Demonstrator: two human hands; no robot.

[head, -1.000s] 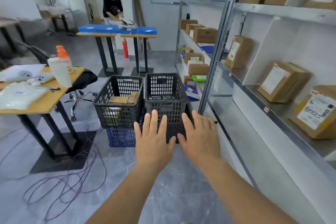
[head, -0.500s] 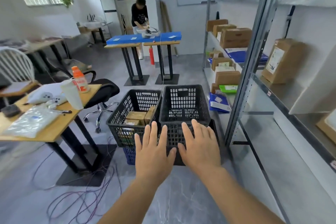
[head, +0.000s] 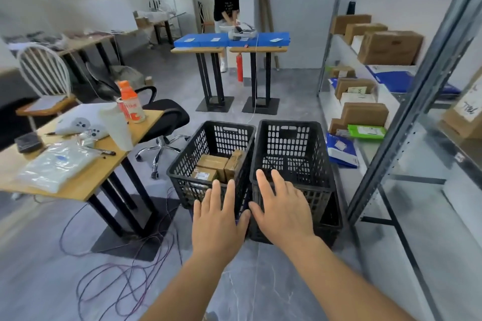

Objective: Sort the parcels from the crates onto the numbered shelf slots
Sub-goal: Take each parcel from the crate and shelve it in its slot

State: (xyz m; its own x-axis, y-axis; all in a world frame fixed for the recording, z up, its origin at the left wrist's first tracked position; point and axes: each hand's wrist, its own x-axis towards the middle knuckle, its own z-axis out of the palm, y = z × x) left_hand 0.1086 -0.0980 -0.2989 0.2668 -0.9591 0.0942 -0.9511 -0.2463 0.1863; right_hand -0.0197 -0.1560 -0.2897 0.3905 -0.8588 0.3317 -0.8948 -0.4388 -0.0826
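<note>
We hold both hands out flat, palms down, fingers spread, each grip wide open and empty. Our left hand (head: 217, 224) hangs before the left crate (head: 182, 172), our right hand (head: 283, 212) before the right crate (head: 320, 164). The two black crates stand side by side on the floor. Brown parcels (head: 217, 165) lie in the left crate. The shelf (head: 407, 117) rises to our right, carrying more boxes (head: 390, 47).
</note>
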